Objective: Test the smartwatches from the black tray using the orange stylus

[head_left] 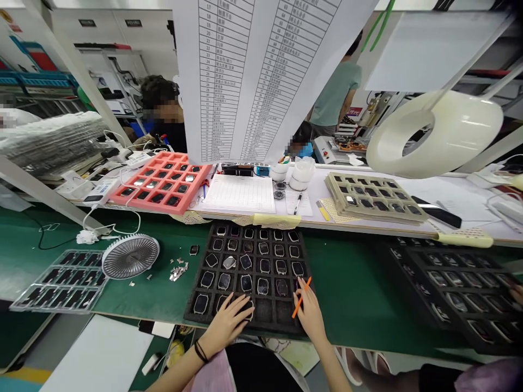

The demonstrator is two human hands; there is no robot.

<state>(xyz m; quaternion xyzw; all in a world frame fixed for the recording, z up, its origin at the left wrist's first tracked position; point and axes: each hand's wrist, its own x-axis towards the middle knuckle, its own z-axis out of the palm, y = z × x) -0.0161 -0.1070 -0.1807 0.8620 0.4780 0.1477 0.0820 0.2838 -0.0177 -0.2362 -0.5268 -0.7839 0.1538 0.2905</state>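
Green bench mat, black foam tray on it — rows of rectangular watch cases in cells. Cases likely light, stiff, glass faces slippery and fragile; best taken by side edges. Left hand open, fingers laid over case in bottom row, no clear pinch. Right hand pinches orange plastic spudger — tip near tray's right side.
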